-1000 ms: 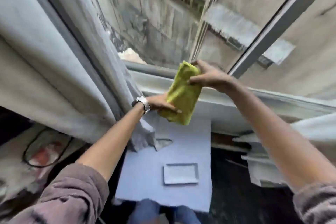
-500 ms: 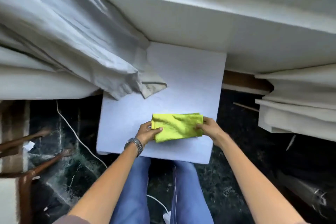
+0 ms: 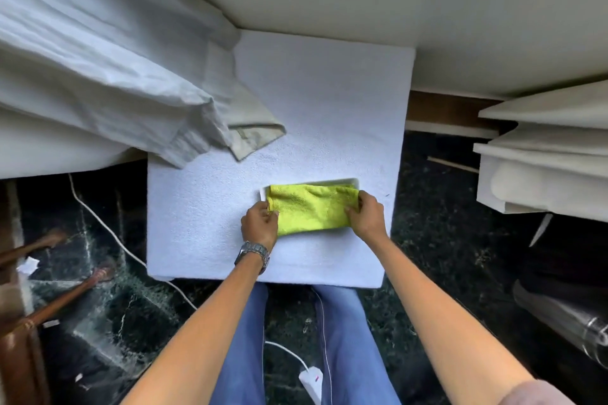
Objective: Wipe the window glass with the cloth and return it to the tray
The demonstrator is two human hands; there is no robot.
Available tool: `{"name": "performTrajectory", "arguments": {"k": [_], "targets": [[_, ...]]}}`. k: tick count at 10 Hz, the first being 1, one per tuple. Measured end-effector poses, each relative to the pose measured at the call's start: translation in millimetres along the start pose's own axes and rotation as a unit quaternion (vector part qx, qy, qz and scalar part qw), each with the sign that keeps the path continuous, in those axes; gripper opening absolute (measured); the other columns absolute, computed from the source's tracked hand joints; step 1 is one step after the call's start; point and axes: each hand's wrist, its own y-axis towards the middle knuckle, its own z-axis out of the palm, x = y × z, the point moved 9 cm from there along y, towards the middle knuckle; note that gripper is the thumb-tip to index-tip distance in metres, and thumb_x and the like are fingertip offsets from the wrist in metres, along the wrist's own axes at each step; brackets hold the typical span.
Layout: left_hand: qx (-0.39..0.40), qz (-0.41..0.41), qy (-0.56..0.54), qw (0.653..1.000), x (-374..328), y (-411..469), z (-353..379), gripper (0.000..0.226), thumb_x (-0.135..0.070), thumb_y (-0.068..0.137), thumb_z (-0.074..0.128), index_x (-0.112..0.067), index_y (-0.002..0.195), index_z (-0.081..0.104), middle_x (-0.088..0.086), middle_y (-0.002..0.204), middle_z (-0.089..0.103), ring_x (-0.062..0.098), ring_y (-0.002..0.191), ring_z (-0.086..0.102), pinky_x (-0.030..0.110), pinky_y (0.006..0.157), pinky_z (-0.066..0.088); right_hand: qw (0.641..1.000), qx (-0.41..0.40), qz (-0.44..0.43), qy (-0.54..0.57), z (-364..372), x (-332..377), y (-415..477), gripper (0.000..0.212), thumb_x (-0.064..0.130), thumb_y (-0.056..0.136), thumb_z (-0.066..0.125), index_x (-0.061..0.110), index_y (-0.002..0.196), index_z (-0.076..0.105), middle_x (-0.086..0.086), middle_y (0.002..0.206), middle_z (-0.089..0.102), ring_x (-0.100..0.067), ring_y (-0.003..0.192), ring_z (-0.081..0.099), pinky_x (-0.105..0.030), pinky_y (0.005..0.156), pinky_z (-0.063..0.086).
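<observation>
The folded yellow cloth (image 3: 311,210) lies over the white tray (image 3: 353,181) on the white-covered table (image 3: 322,102), left hand (image 3: 260,223) and right hand (image 3: 367,216) pinching its ends. It seems to overhang the near rim (hidden beneath), so released off-centre it could slump out. No writing is legible anywhere

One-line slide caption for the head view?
Both hands, left and right, lay the folded yellow cloth onto the white tray.
</observation>
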Motion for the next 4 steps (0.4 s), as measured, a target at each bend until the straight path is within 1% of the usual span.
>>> {"name": "performTrajectory", "arguments": {"k": [1,2,3,4], "targets": [[-0.028,0.026,-0.003,0.999,-17,12,-14,0.031,-0.012,0.092,0.069,-0.002,0.121,0.067,0.02,0.11,0.075,0.034,0.101,0.072,0.04,0.094,0.059,1.0,-0.005,-0.025,-0.009,-3,18,7,0.016,0.009,0.094,0.067,0.003,0.108,0.063,-0.023,0.103,0.068,-0.038,0.1,0.061,-0.035,0.073,0.041],[-0.048,0.036,-0.02,0.998,-33,19,-31,0.027,-0.008,0.09,0.069,-0.004,0.116,0.069,0.02,0.11,0.075,0.034,0.103,0.072,0.042,0.097,0.058,0.997,0.023,-0.047,-0.049,-5,36,8,0.028,0.012,0.094,0.069,-0.001,0.118,0.063,-0.027,0.114,0.068,-0.041,0.109,0.062,-0.043,0.087,0.05],[-0.016,0.04,-0.011,0.999,-55,17,-49,0.029,-0.009,0.086,0.073,-0.006,0.115,0.069,0.017,0.114,0.076,0.031,0.109,0.072,0.037,0.099,0.055,0.993,0.045,-0.032,-0.101,-15,56,-5,0.037,0.017,0.097,0.064,-0.003,0.127,0.056,-0.026,0.127,0.063,-0.04,0.121,0.058,-0.042,0.097,0.047],[0.007,0.053,0.043,0.998,-82,-1,-74,0.04,-0.015,0.089,0.07,-0.001,0.126,0.061,0.022,0.126,0.069,0.037,0.12,0.065,0.041,0.104,0.051,0.988,0.032,-0.023,-0.151,-37,88,-33,0.036,0.016,0.1,0.057,-0.001,0.131,0.049,-0.023,0.134,0.057,-0.039,0.126,0.056,-0.04,0.102,0.047]]}}
